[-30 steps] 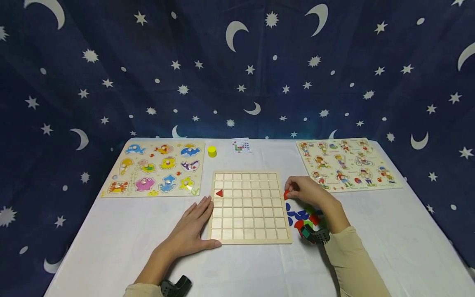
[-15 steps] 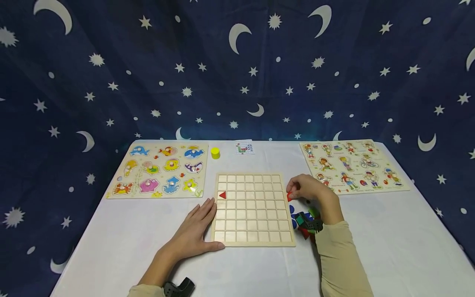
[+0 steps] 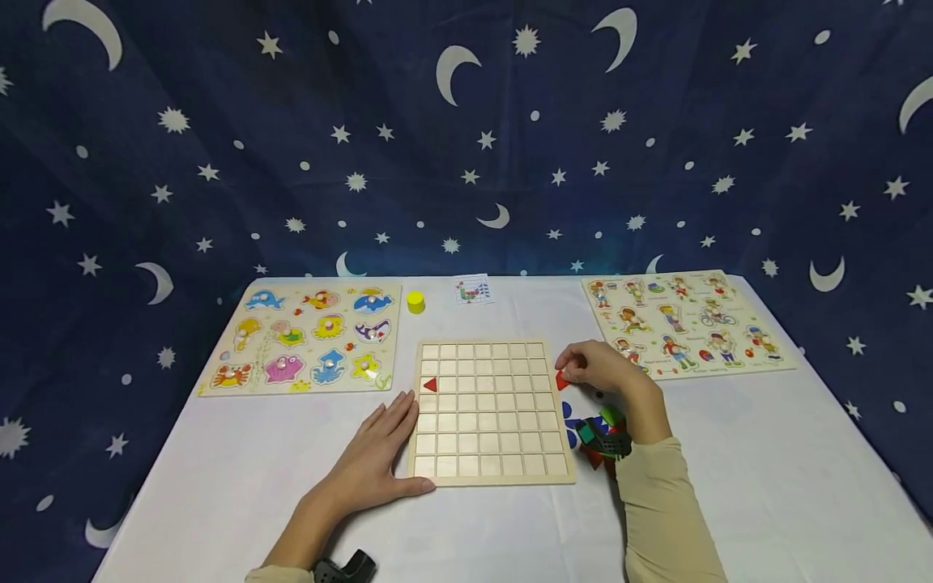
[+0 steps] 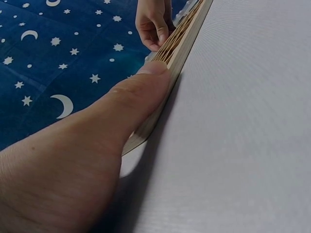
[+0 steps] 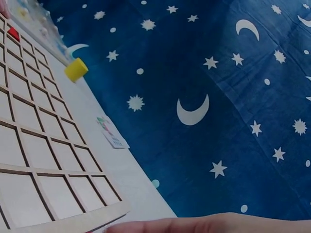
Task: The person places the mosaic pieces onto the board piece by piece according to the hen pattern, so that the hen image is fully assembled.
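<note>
In the head view, a pale wooden grid board (image 3: 478,421) lies on the white table with one red triangle (image 3: 431,385) in a cell of its left column. Along the board's left side rests my left hand (image 3: 375,453), fingers extended, the thumb on the near left corner; the left wrist view shows that thumb (image 4: 141,87) against the frame. Beside the board's right edge, my right hand (image 3: 599,366) pinches a small red piece (image 3: 561,380) between thumb and fingers. Several blue pieces (image 3: 568,437), along with red and green ones, lie beneath the right wrist, partly hidden by it.
An animal knob puzzle (image 3: 306,380) lies at the left, and a puzzle with children figures (image 3: 692,356) at the right. Between them, near the back edge, are a yellow cylinder (image 3: 415,302) and a small pattern card (image 3: 474,289). A starry cloth (image 3: 408,97) hangs behind.
My right wrist has swung slightly left, covering more of the loose pieces. The red piece at the fingertips has turned a little beside the board edge. My left hand keeps its place.
</note>
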`<action>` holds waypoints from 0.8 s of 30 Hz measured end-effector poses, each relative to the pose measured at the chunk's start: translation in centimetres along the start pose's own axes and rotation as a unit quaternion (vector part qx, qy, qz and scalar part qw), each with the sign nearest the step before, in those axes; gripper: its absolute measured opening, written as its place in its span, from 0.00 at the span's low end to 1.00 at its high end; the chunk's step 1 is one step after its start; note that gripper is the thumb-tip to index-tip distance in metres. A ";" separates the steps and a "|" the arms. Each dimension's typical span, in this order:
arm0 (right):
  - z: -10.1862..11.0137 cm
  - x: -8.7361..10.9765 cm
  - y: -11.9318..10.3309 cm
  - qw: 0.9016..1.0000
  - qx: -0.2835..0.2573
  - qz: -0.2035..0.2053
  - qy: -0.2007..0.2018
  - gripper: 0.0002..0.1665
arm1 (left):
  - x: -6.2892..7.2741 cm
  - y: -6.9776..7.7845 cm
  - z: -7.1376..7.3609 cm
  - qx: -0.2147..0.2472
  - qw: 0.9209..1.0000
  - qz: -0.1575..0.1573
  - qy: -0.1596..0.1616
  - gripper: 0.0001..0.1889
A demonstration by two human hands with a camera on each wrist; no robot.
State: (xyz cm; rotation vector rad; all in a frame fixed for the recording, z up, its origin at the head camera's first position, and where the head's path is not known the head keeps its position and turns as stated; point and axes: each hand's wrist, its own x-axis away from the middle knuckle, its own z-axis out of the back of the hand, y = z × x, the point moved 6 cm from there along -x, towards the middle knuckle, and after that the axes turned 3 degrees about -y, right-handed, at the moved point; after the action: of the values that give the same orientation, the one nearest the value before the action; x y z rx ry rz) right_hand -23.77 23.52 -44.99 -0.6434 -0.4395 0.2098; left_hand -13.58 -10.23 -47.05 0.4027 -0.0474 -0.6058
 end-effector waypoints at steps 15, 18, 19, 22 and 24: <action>-0.2 0.1 0.4 1.000 -0.019 -0.002 -0.023 0.14 | 0.1 0.0 0.1 -0.009 1.000 -0.016 0.014 0.60; -0.1 0.0 0.3 1.000 -0.017 0.009 -0.020 0.11 | 0.1 0.1 0.0 -0.015 1.000 -0.017 0.018 0.59; -0.1 0.0 0.3 1.000 -0.017 0.013 -0.018 0.11 | 0.1 0.1 0.0 -0.016 1.000 -0.017 0.019 0.59; -0.1 0.0 0.2 0.999 -0.022 0.019 -0.013 0.11 | 0.2 0.1 0.0 -0.019 0.999 -0.018 0.023 0.59; -0.1 -0.1 0.1 1.000 -0.015 0.020 -0.009 0.10 | 0.2 0.1 0.0 -0.018 0.999 -0.016 0.023 0.59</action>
State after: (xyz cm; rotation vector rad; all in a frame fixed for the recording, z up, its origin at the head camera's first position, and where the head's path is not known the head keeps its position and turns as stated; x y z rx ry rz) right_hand -23.82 23.57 -45.13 -0.6801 -0.4473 0.2476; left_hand -13.41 -10.28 -47.03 0.3824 0.0140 -0.6285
